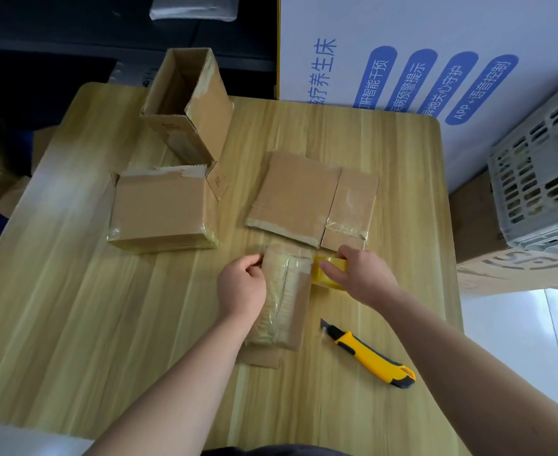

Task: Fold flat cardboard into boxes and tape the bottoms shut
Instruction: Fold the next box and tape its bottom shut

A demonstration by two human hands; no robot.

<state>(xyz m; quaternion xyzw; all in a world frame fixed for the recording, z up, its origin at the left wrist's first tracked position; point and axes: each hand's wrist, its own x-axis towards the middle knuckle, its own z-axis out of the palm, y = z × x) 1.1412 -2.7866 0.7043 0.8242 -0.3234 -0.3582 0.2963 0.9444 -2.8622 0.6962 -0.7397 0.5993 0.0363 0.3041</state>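
Note:
A small cardboard box (pixel 287 301) stands on the wooden table (pixel 73 307) with its closed bottom flaps facing up, glossy with clear tape. My left hand (pixel 242 286) pinches the tape end at the box's upper left edge. My right hand (pixel 356 274) grips a yellowish tape roll (pixel 328 273) at the box's right edge, and a strip of tape stretches across the box's far end between the two hands. A flat cardboard sheet (pixel 310 199) lies just beyond the box.
A yellow utility knife (pixel 368 353) lies right of the box, blade out. Two assembled boxes sit at the left: a taped one on its side (pixel 162 212) and a tall open one (pixel 188 103). A white printed board (pixel 435 60), grey crate (pixel 541 172) stand at the right.

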